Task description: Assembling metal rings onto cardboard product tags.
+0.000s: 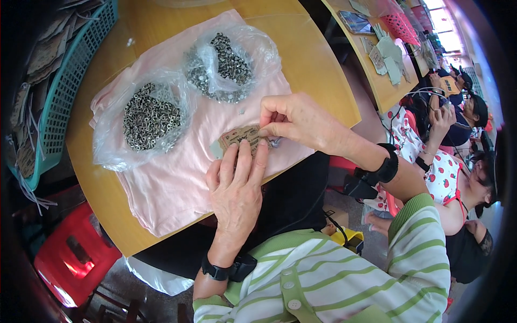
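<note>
The tag (240, 134) lies on the cloth (169, 196), long axis left to right, under the left hand (237, 196), fingers extended. The right hand (301, 119) pinches narrowly at its right end; what it grips, I cannot tell.

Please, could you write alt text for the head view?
A person's left hand presses a brown printed tag on a pink cloth, the right hand at its right end. Beyond lie two clear plastic bags of small metal pieces; a teal basket stands left, other people sit right.
</note>
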`<state>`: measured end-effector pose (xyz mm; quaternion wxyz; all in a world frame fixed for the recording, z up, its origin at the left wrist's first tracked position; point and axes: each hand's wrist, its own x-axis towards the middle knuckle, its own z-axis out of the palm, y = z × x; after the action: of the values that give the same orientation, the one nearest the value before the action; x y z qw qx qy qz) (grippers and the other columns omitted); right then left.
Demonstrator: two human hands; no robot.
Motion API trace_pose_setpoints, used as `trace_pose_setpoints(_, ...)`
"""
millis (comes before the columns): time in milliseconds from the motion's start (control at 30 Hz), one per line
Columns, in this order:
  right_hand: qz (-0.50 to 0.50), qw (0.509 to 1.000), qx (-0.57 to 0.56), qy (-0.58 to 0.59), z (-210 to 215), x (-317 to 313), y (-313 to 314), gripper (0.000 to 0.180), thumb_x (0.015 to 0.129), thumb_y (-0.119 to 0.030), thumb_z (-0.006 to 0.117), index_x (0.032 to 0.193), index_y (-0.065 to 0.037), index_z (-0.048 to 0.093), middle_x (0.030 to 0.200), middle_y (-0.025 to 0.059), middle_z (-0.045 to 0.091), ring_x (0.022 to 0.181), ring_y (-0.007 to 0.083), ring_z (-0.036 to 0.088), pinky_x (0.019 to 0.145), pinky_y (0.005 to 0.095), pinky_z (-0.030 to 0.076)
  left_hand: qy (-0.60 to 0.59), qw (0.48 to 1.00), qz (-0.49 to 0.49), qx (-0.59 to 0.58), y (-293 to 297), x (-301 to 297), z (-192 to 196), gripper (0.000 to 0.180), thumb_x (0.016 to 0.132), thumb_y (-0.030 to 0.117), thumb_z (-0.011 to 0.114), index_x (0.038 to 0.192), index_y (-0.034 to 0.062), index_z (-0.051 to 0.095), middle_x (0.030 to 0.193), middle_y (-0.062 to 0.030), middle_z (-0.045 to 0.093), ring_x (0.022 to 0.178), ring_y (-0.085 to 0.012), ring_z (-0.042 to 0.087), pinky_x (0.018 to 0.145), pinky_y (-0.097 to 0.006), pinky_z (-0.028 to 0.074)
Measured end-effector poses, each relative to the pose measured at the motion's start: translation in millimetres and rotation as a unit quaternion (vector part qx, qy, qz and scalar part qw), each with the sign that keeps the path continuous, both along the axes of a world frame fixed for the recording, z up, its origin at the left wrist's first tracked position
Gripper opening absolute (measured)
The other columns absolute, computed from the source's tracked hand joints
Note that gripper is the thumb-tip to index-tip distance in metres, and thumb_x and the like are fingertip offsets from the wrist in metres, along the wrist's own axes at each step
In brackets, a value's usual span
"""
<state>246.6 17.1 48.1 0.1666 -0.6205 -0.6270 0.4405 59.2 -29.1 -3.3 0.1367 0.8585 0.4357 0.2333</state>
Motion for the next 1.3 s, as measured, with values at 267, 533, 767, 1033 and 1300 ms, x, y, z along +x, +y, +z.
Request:
trace_pose_setpoints(267,-0.028,0.959,0.259,-0.107,5.2,5.6,49.1,0.014,0.078,-0.013,0.066,0.087,-0.003,0.063,0.077,0.0079,0.064,0.070,0.0181,0.062,0.066,0.0320,0.049,-0.018,1.000,-0.013,0.014,3.5,1.6,0.6,0.053,0.073,0.003,0.060,0.124,0.0193,0.059,0.118,-0.0050,0.056,0.111,-0.0235,0.051,0.095,-0.040,0.037)
trace_pose_setpoints(533,-0.017,0.951,0.285,-0.119,-32.9,-32.5,79.6,0.010,0.070,-0.007,0.062,0.073,0.003,0.065,0.076,0.0189,0.065,0.075,0.0330,0.065,0.065,0.0403,0.053,-0.013,0.999,0.003,0.030,3.0,-1.9,-1.9,0.040,0.082,0.005,0.057,0.120,0.0162,0.063,0.115,-0.0107,0.057,0.108,-0.0319,0.051,0.094,-0.042,0.039)
trace_pose_setpoints(767,-0.063,0.943,0.244,-0.217,-28.4,-37.5,77.0,0.012,0.068,-0.004,0.059,0.073,0.005,0.065,0.083,0.0221,0.063,0.082,0.0342,0.064,0.067,0.0421,0.052,-0.036,0.994,-0.044,0.090,6.3,5.7,-2.5,0.033,0.089,0.005,0.051,0.120,0.0132,0.061,0.113,-0.0105,0.059,0.103,-0.0311,0.054,0.090,-0.040,0.040)
trace_pose_setpoints(1033,-0.011,0.681,0.588,-0.436,-94.8,-40.8,118.1,0.017,0.064,-0.019,0.061,0.067,-0.002,0.061,0.074,0.0128,0.055,0.069,0.0282,0.054,0.061,0.0386,0.043,-0.039,0.989,-0.079,0.116,10.4,1.6,-0.3,0.033,0.091,0.007,0.049,0.122,0.0105,0.060,0.110,-0.0155,0.058,0.104,-0.0321,0.054,0.089,-0.043,0.043)
trace_pose_setpoints(1300,-0.198,0.745,0.602,-0.208,-90.0,-47.1,127.4,0.025,0.070,-0.019,0.058,0.081,0.003,0.063,0.092,0.0196,0.060,0.092,0.0312,0.058,0.075,0.0428,0.043,-0.024,0.993,-0.033,0.111,0.2,6.1,13.4,0.025,0.095,0.019,0.048,0.112,0.0197,0.067,0.109,-0.0088,0.062,0.098,-0.0312,0.057,0.083,-0.047,0.042)
